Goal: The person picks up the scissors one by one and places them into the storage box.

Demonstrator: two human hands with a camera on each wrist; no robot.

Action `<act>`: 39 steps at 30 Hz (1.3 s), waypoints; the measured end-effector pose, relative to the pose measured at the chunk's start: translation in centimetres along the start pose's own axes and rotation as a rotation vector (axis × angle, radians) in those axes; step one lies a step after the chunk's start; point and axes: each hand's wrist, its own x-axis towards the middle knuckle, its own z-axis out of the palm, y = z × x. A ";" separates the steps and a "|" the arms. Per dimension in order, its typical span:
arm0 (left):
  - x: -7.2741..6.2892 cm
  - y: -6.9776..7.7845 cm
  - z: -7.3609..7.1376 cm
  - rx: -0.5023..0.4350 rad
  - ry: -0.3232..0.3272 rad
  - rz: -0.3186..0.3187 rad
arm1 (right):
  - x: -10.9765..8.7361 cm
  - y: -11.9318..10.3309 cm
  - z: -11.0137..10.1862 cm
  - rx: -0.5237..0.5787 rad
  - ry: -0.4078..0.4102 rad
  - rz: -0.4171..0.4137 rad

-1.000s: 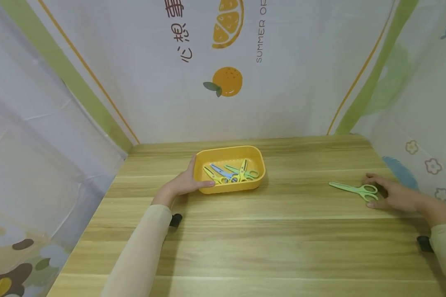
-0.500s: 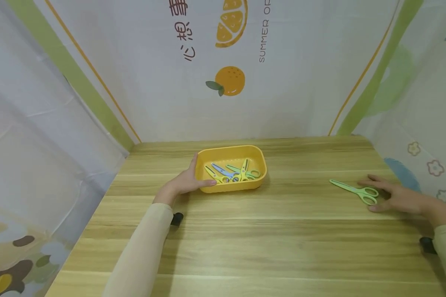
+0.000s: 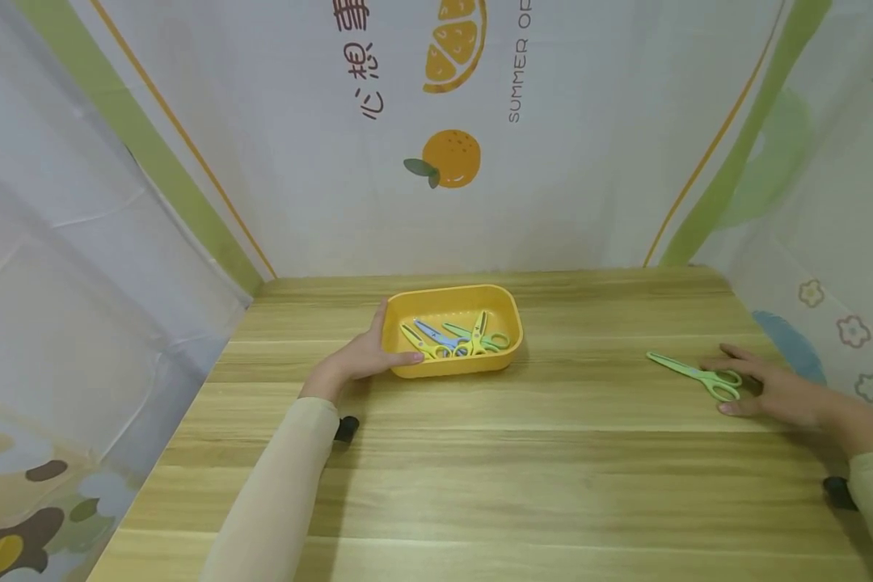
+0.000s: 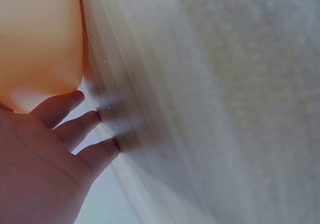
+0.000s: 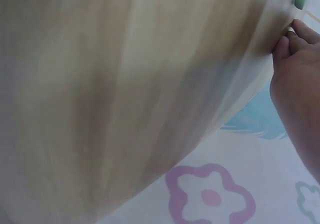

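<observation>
In the head view my left hand point(image 3: 354, 356) holds the left end of a yellow plastic box point(image 3: 512, 360). Its thumb lies over the front rim, and its other fingers are at the left side. The left wrist view shows three fingertips point(image 4: 91, 116) down at the tabletop beside the box. Inside lie yellow scissors point(image 3: 480, 331), blue scissors point(image 3: 431, 330) and green scissors point(image 3: 496, 339). At the right, my right hand point(image 3: 778, 394) is spread around the handles of another pair of green scissors point(image 3: 687, 369) lying on the table, its fingers loosely bent.
The wood-grain table point(image 3: 516, 485) reaches to a white printed curtain point(image 3: 567, 162) at the back. More printed cloth point(image 3: 844, 242) hangs along the right edge, close to my right hand. A black strap piece point(image 3: 839, 493) sits by my right wrist.
My right hand has shifted slightly about the green scissors' handles, its fingers now nearer to them. The left hand and the box stay put; the head view has turned slightly.
</observation>
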 end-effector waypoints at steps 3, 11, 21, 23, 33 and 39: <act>0.1 -0.2 0.1 0.007 0.001 0.000 | 0.0 0.0 0.0 0.009 0.015 -0.006; 0.2 -0.2 0.2 -0.017 0.007 0.015 | -0.2 -0.2 0.2 -0.012 0.023 -0.016; 0.4 -0.1 0.3 -0.004 0.007 0.006 | -0.3 1.3 0.1 0.013 0.028 -0.033; 0.4 -0.1 0.2 -0.006 0.009 -0.005 | -0.2 1.2 0.0 0.016 0.025 -0.024; 0.2 -0.5 0.1 -0.006 0.000 -0.013 | 0.6 -0.1 -2.2 -0.026 -0.022 0.033; 0.0 -0.1 0.0 -0.003 0.000 -0.018 | 1.1 -2.5 -3.7 -0.091 0.062 0.032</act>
